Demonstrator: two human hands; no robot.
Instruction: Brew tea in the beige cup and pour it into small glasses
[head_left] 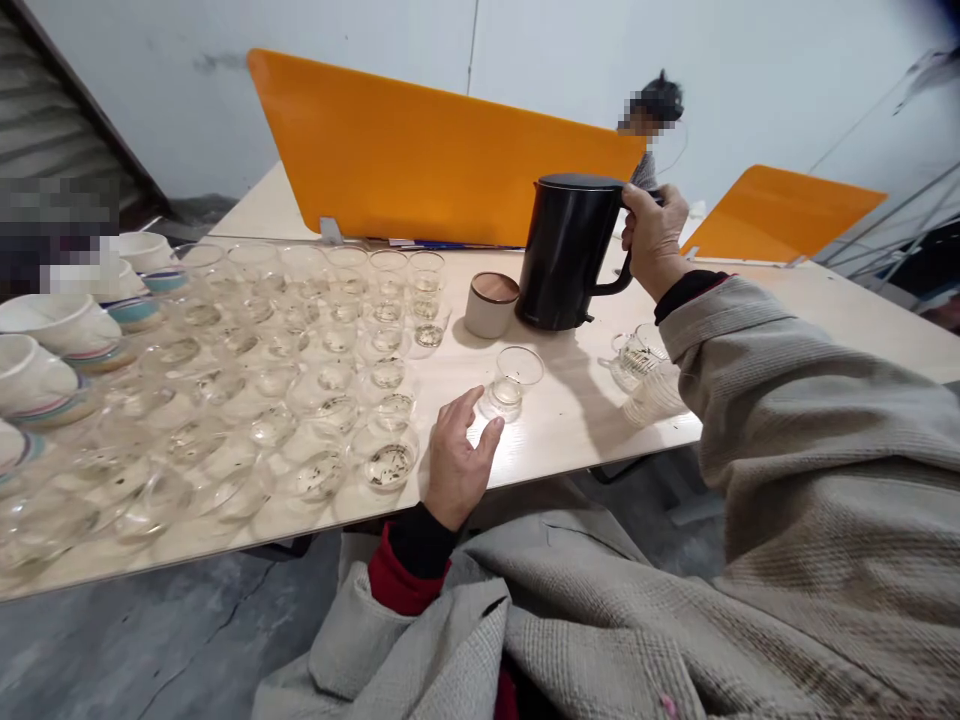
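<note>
My right hand (pixel 654 232) is wrapped round the handle of a black electric kettle (pixel 566 250). The kettle stands almost upright over the table's far side; whether its base touches the tabletop I cannot tell. Close to a small clear glass cup (pixel 516 372), my left hand (pixel 459 450) has thumb and fingers apart and holds nothing. Between the cup and the kettle sits a pale round canister (pixel 491 306) with a wooden lid. Left of my hand, a glass (pixel 389 462) has dark leaf bits at its bottom.
Rows of similar clear glasses (pixel 274 380) cover the table's left part, with white striped cups (pixel 60 325) beyond them. Right of the kettle are a glass pitcher (pixel 637 352) and stacked glass cups (pixel 654 398). Orange dividers (pixel 435 150) line the back; a person (pixel 660 100) is behind them.
</note>
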